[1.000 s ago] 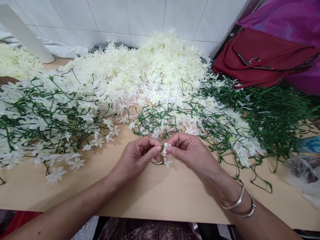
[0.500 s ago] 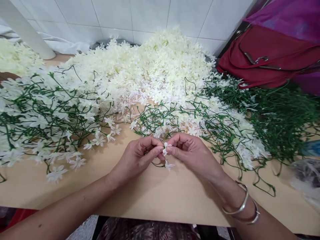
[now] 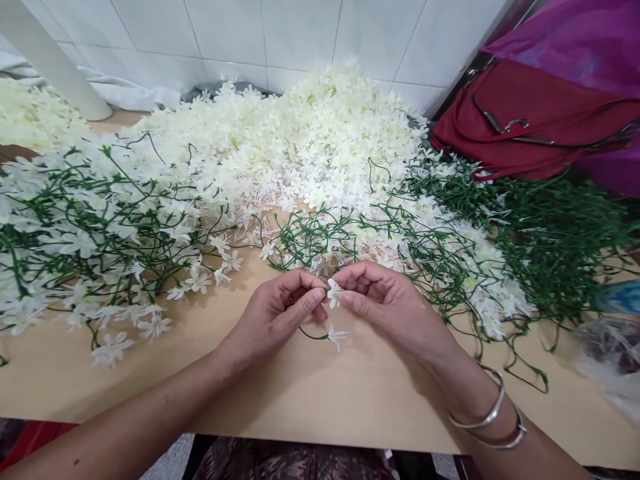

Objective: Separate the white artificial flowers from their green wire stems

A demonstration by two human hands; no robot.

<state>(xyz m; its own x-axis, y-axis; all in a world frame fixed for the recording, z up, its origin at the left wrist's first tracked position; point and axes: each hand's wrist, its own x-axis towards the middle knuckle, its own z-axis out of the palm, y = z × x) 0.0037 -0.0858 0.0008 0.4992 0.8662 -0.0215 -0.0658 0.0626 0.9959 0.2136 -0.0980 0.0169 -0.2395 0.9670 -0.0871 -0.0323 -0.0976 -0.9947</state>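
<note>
Close together over the front of the table, my two hands meet at a small white artificial flower (image 3: 333,292). My left hand (image 3: 287,310) is closed, thumb against forefinger, on the green stem just behind its petals. The thumb and forefinger of my right hand (image 3: 383,300) pinch at the petals from the other side. A second white flower (image 3: 337,337) hangs below my left fingers on a thin green stem. Just beyond my hands lie loose green stems (image 3: 320,233) mixed with white blossoms.
A large heap of cream-white blossoms (image 3: 320,127) lies against the tiled wall (image 3: 300,33). Finished-looking stemmed flowers (image 3: 100,227) cover the left. At right are green stems (image 3: 565,233), a red bag (image 3: 540,120) and a clear plastic bag (image 3: 607,353). A pole (image 3: 60,60) stands at back left.
The flower between my hands now faces more openly toward my right fingers, which have shifted slightly. The hanging second flower has dropped a little lower.
</note>
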